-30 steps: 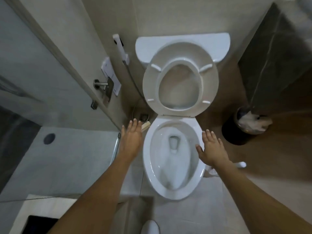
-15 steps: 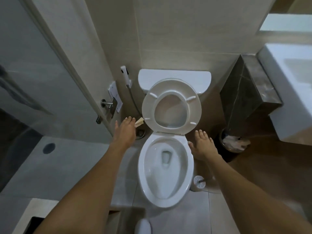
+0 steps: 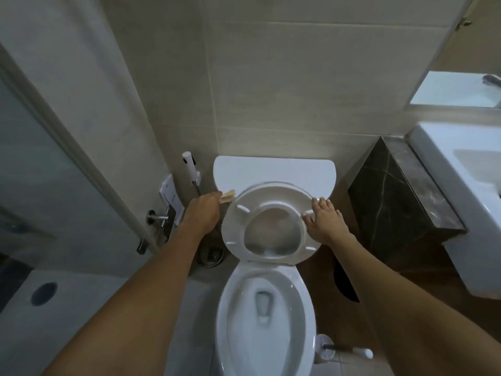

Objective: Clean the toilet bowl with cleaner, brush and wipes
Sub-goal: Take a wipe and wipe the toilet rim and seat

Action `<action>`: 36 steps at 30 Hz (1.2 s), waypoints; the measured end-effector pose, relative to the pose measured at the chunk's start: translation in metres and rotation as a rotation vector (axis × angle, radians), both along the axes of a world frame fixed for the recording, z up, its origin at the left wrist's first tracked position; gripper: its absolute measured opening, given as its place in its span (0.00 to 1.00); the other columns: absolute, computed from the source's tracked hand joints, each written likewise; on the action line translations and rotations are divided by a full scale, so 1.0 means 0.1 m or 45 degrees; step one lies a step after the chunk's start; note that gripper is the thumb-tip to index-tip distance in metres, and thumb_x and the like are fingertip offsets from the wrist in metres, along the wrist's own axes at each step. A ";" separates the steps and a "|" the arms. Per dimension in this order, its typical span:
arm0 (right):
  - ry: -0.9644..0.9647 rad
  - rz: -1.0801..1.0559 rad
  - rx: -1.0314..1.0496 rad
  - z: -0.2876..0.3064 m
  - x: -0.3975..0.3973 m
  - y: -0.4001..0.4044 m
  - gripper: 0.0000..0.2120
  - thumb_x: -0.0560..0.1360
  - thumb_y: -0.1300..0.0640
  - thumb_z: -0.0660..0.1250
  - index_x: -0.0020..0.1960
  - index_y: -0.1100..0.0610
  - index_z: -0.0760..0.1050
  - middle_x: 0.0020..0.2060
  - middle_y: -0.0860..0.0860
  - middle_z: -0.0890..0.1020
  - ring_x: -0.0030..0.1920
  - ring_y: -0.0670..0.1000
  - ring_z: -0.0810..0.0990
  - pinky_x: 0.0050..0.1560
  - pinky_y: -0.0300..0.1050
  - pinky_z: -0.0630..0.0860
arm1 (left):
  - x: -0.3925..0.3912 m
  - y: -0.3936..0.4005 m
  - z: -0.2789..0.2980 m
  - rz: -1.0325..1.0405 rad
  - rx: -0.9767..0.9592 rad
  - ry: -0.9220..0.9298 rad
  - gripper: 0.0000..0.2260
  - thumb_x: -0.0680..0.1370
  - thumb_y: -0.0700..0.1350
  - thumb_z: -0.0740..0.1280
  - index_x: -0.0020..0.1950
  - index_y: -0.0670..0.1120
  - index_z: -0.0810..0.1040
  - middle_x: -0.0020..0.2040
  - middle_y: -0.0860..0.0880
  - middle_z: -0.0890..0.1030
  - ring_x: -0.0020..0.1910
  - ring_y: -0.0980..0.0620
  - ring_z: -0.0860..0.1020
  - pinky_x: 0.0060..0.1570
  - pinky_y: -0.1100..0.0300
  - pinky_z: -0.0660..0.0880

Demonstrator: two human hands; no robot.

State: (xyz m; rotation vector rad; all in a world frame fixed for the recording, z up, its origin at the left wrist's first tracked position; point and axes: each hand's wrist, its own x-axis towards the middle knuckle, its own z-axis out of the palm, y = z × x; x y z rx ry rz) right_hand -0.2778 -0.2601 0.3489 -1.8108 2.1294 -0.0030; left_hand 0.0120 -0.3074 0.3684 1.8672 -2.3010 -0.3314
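Note:
The white toilet bowl [image 3: 230,308] is open, with water at the bottom. Its seat [image 3: 234,226] stands raised against the tank [image 3: 273,169]. My left hand [image 3: 203,213] is at the seat's upper left edge and pinches a small tan folded piece [image 3: 228,198] at its fingertips. My right hand [image 3: 325,221] lies on the seat's right rim with fingers spread, thumb on the seat's face. A white toilet brush [image 3: 352,350] in its holder stands on the floor to the right of the bowl. I see no cleaner bottle.
A bidet sprayer [image 3: 191,166] hangs on the wall left of the tank, above a floor drain [image 3: 212,256]. The glass shower door's handle [image 3: 160,218] is at left. A dark marble block [image 3: 393,199], a black bin [image 3: 345,283] and a white sink [image 3: 461,185] stand at right.
Both hands rose from beside the bowl to the two edges of the raised seat. The tan piece travelled with my left hand. The view lifted toward the wall.

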 end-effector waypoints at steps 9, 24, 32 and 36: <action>-0.031 0.024 0.008 -0.13 0.24 -0.89 0.28 0.83 0.46 0.42 0.79 0.56 0.44 0.78 0.55 0.47 0.78 0.55 0.44 0.75 0.55 0.45 | -0.25 -1.10 -0.06 -0.120 -0.086 -0.120 0.21 0.79 0.34 0.58 0.73 0.44 0.66 0.66 0.43 0.75 0.62 0.44 0.74 0.61 0.52 0.68; -0.088 0.123 -0.052 -0.27 0.15 -0.89 0.28 0.83 0.45 0.40 0.79 0.56 0.47 0.78 0.53 0.44 0.78 0.52 0.40 0.75 0.51 0.40 | -0.74 -0.93 -0.57 -0.385 -0.035 -0.044 0.22 0.84 0.41 0.50 0.78 0.46 0.52 0.78 0.48 0.53 0.77 0.52 0.49 0.74 0.49 0.44; -0.067 0.175 -0.057 -0.25 0.24 -0.29 0.28 0.83 0.44 0.41 0.79 0.56 0.45 0.78 0.53 0.42 0.77 0.52 0.39 0.75 0.50 0.40 | -0.68 -0.25 -0.52 -0.465 -0.048 0.030 0.20 0.84 0.43 0.49 0.77 0.45 0.56 0.76 0.48 0.60 0.76 0.52 0.54 0.74 0.49 0.45; 0.042 0.256 -0.078 -0.31 0.27 0.13 0.31 0.81 0.42 0.37 0.79 0.58 0.43 0.78 0.54 0.42 0.77 0.51 0.39 0.77 0.50 0.41 | -0.62 0.22 -0.51 -0.476 -0.021 -0.038 0.21 0.84 0.43 0.48 0.78 0.45 0.51 0.78 0.50 0.55 0.77 0.55 0.51 0.74 0.51 0.43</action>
